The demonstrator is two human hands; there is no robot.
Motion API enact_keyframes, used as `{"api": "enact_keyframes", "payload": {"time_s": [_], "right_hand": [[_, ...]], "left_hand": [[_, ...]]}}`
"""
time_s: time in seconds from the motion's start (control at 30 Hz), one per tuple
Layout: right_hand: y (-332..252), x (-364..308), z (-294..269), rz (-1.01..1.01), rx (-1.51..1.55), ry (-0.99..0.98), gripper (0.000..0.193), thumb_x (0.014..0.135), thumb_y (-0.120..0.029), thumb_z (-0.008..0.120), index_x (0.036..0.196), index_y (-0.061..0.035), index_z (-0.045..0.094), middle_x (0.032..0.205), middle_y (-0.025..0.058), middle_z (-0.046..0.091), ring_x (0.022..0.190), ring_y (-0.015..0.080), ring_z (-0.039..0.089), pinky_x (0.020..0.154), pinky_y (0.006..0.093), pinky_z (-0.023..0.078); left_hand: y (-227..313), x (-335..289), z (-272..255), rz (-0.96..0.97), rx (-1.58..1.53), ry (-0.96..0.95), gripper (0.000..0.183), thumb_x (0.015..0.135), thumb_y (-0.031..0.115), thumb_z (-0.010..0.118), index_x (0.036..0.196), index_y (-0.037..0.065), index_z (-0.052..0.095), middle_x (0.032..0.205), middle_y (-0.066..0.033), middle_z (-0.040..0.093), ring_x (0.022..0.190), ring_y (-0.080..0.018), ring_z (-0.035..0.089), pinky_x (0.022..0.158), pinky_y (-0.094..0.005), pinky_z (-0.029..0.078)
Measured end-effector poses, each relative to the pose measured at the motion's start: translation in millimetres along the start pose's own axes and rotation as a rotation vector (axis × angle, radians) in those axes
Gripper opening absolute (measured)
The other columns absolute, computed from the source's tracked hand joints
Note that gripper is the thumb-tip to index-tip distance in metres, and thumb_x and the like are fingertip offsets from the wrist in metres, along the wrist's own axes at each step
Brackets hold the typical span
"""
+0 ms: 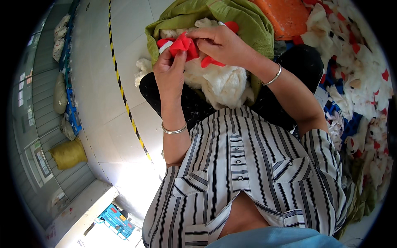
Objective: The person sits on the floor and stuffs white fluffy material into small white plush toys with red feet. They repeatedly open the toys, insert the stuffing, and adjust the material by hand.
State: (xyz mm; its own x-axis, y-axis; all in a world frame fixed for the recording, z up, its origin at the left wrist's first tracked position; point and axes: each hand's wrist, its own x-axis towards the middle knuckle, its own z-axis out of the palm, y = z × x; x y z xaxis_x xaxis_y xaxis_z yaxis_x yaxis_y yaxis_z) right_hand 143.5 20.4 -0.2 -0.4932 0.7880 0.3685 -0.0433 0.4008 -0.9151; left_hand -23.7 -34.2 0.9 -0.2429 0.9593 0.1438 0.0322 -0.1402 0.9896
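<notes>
A small piece of bright red fabric [185, 46] is held up between both hands, over an olive-green sack [253, 25]. My left hand [170, 70] pinches its lower edge between thumb and fingers. From the right, my right hand [223, 44] is closed at its upper edge, thumb and forefinger together; the fingertips are partly hidden. Fluffy white stuffing [223, 84] fills the sack and spills toward my lap. Other red pieces, one of them a red strip [211, 62], lie on the stuffing just below and beside my hands.
An orange bag or block [285, 18] lies beyond the sack. To the right spreads a large heap of white and red scraps [351, 62]. Yellow-and-black tape [120, 84] runs along the pale floor at left. Further left sits a yellow sack [68, 153] by the wall.
</notes>
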Motion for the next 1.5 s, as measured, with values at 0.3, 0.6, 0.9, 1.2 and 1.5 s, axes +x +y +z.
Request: {"api": "enact_keyframes", "payload": {"time_s": [0.3,0.6,0.9,1.2,1.5], "right_hand": [[19.2,10.3,-22.1,0.269,0.244,-0.249,0.014,0.086,-0.008,0.06,0.098,-0.0008,0.063,0.081,0.0032,0.065,0.063,0.0069,0.064,0.059,0.0206,0.051],[11.6,18.0,-48.6,0.151,0.294,-0.062,0.007,0.085,-0.008,0.065,0.087,-0.0047,0.059,0.078,-0.0003,0.062,0.066,0.0068,0.064,0.06,0.0203,0.05],[-15.5,19.3,-81.1,0.143,0.006,0.237,0.013,0.091,-0.003,0.054,0.078,-0.0042,0.058,0.07,-0.0003,0.059,0.059,0.0071,0.053,0.054,0.0198,0.041],[-12.0,19.1,-101.4,0.109,-0.113,0.333,0.024,0.089,-0.024,0.069,0.091,-0.0009,0.062,0.068,-0.0031,0.056,0.059,0.0038,0.05,0.052,0.0214,0.039],[45.4,1.0,-0.4,-0.174,-0.352,-0.056,0.053,0.082,-0.034,0.066,0.125,-0.0048,0.055,0.089,0.0118,0.063,0.081,0.0227,0.06,0.073,0.0343,0.048]], "left_hand": [[-3.8,-2.4,-0.3,-0.006,-0.009,-0.163,0.018,0.09,0.011,0.067,0.104,-0.001,0.066,0.092,0.0018,0.064,0.083,-0.0048,0.055,0.078,-0.0213,0.047],[1.9,4.5,-2.3,-0.001,-0.021,-0.076,0.011,0.088,0.01,0.07,0.091,0.004,0.061,0.084,0.0026,0.059,0.075,-0.0046,0.052,0.067,-0.0201,0.044],[24.6,10.7,-39.7,0.069,0.305,0.176,0.026,0.086,0.008,0.062,0.111,0.0,0.065,0.1,-0.008,0.066,0.093,-0.0153,0.061,0.085,-0.0287,0.05],[109.4,11.4,-79.7,0.588,-0.171,0.369,0.017,0.085,0.009,0.057,0.101,0.009,0.057,0.104,-0.0074,0.061,0.095,-0.0244,0.063,0.078,-0.0382,0.057],[66.9,9.5,20.3,0.209,-0.221,-0.344,0.024,0.092,0.001,0.048,0.115,-0.003,0.054,0.11,-0.0152,0.065,0.095,-0.0185,0.063,0.078,-0.0291,0.051]]}}
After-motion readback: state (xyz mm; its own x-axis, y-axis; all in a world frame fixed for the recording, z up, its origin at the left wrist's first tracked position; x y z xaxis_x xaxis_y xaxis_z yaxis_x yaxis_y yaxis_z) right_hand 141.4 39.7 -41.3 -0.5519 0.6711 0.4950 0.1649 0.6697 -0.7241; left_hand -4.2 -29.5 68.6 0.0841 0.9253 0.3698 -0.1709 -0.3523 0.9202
